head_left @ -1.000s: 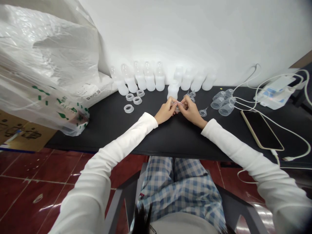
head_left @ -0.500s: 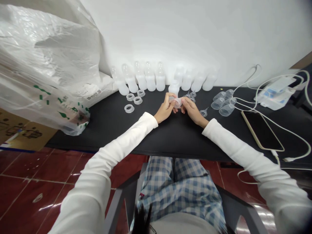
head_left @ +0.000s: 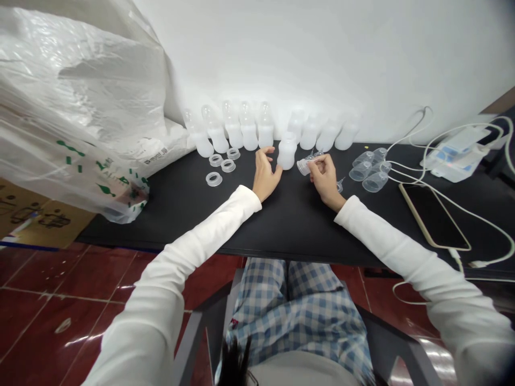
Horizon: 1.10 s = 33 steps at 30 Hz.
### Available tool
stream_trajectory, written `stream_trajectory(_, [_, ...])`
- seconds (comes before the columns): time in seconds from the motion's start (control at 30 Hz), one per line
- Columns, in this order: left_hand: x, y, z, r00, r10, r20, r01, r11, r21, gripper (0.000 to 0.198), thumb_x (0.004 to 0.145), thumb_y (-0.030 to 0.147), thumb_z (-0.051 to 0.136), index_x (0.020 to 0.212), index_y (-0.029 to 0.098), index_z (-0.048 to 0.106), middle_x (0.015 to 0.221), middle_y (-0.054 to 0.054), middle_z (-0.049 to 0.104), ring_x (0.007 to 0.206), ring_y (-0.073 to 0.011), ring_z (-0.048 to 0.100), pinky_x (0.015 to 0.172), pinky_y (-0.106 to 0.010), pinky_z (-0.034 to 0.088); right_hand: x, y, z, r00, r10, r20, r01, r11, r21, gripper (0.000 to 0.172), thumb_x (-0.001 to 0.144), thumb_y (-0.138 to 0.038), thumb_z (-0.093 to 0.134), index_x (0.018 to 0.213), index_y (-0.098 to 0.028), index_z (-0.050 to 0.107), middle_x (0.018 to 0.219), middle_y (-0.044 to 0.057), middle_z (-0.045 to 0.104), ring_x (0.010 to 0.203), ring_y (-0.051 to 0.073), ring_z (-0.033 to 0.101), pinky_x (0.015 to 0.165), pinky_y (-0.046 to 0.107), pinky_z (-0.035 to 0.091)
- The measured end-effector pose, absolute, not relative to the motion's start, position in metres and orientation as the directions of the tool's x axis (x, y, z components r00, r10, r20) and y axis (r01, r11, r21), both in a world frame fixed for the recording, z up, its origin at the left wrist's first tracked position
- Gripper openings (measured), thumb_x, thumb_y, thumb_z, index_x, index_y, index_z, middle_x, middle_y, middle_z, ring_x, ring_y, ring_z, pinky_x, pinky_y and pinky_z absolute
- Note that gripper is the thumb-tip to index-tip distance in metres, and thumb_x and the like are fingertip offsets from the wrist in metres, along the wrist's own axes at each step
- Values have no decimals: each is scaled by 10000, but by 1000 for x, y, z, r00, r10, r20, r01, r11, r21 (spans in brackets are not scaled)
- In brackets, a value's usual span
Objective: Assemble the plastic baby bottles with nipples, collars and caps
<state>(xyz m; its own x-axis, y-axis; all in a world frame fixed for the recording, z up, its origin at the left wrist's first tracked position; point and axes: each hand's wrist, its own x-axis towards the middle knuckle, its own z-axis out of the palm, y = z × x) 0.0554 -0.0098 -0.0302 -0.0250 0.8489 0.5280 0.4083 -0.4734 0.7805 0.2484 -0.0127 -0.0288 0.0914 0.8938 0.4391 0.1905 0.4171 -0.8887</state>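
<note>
A white baby bottle (head_left: 287, 152) with no cap stands upright between my hands. My left hand (head_left: 265, 174) is beside it, fingers apart and curved toward it, thumb close to its base; whether it touches the bottle I cannot tell. In my right hand (head_left: 323, 177) a translucent bottle collar (head_left: 303, 166) is pinched between thumb and fingers, just right of the bottle. Several clear bottle nipples (head_left: 340, 185) lie around that hand, partly hidden by it. To the left of my left hand, several loose collars (head_left: 214, 179) rest on the black table (head_left: 281, 225).
Several capped bottles (head_left: 249, 134) stand along the wall at left, and several uncapped ones (head_left: 309, 134) at right. Clear caps (head_left: 375, 181) lie near white cables. A phone (head_left: 434, 214) and a white power strip (head_left: 454, 155) are on the right. Large plastic bags (head_left: 92, 107) fill the left.
My hands have moved apart. The left has let go of the collar and is now beside the bottle; the right has carried the collar slightly right.
</note>
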Motion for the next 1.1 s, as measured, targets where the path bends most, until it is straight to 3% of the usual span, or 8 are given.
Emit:
stream_trajectory(0.17, [57,8,-42,-60,872,486,474,-403,782,787,816,443,804,1421,195,366,1494,-220,437,1454,-336,427,1183,-493,381,249,-11,-33,95,879,468,174,448,-877,489,853,-679,666,891,-256,424,786,-9,478,672,148,507,571,305,430])
stream_trajectory(0.3, [63,20,-40,-60,910,410,496,-329,803,908,763,538,835,1447,188,350,1526,-246,443,1487,-375,417,1201,-523,359,249,-10,-34,104,872,478,166,459,-873,463,873,-657,661,892,-254,435,791,-11,487,692,150,523,597,309,448])
stream_trajectory(0.4, [68,26,-31,-10,933,359,542,-296,786,853,780,516,823,1418,201,353,1465,-223,539,1430,-368,492,1170,-523,384,248,-9,-35,124,873,471,162,451,-878,478,870,-681,652,880,-255,438,790,-19,494,696,139,527,614,302,472])
stream_trajectory(0.57, [68,26,-22,156,930,332,552,-361,752,533,864,341,719,1284,219,413,1251,-136,656,1197,-309,641,1029,-471,484,247,-8,-37,173,872,458,134,440,-888,526,832,-741,670,895,-262,460,763,-32,505,602,115,504,522,278,461])
stream_trajectory(0.67, [62,19,-23,204,880,429,592,-460,662,463,833,209,685,1238,226,460,1235,-114,625,1185,-288,609,1026,-449,485,247,-10,-36,172,882,439,113,425,-898,526,833,-744,674,942,-270,475,786,-24,537,583,114,534,460,261,446])
stream_trajectory(0.83, [46,11,-27,235,846,478,724,-481,495,436,818,176,665,1228,245,533,1251,-107,579,1203,-308,538,1053,-496,461,247,-13,-35,103,863,494,94,486,-869,507,841,-712,697,989,-272,493,923,11,610,735,145,651,549,276,560])
stream_trajectory(1.1, [33,17,-24,245,845,475,793,-457,404,433,843,160,618,1266,227,556,1259,-132,560,1210,-330,515,1061,-526,450,250,-15,-36,54,846,530,83,525,-847,456,880,-661,691,1050,-283,500,1009,12,641,857,159,690,687,306,623])
